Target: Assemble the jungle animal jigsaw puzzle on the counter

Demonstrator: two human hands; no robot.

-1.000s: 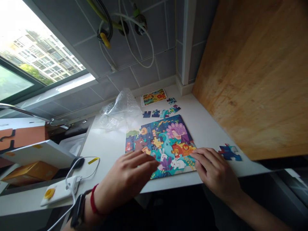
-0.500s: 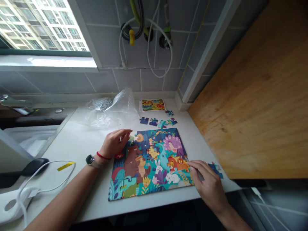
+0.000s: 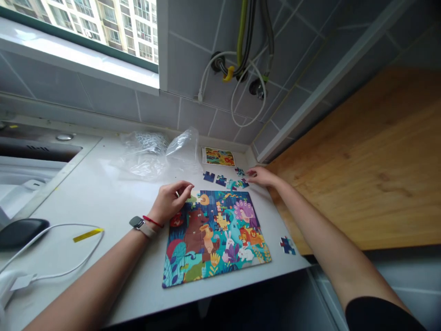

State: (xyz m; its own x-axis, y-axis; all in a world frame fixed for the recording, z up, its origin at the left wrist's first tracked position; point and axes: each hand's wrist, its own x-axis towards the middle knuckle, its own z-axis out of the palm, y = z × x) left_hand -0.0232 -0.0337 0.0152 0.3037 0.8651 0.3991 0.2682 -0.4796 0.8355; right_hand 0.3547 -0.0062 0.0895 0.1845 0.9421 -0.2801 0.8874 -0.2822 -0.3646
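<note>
We stand in a small tiled corner, with a window (image 3: 79,27) at upper left, grey wall tiles (image 3: 155,110) ahead, hoses (image 3: 241,59) hanging on them, and a tall wooden board (image 3: 361,156) closing off the right side. Along the foot of the wall runs our white counter (image 3: 86,197), its front edge close below us.

Our jigsaw puzzle (image 3: 213,239) lies flat near the middle of the counter, nearly whole, its lower corners just short of the front edge. A strip of white surface separates its right edge from the wooden board, and a wider stretch lies to its left, reaching a white cable (image 3: 69,230), a yellow strip (image 3: 87,235) and a black oval object (image 3: 20,232). Toward the back corner sit a crumpled plastic bag (image 3: 155,156) and a small picture card (image 3: 218,156).

Just above the puzzle lie several loose pieces (image 3: 220,180), and a lone piece (image 3: 287,245) rests near the front right.

Our left hand (image 3: 169,201) is at the puzzle's top left corner, fingers curled together; we cannot tell whether they pinch a piece. Our right hand (image 3: 262,176) reaches over the board's side to the loose pieces, fingers loosely together, contact unclear
</note>
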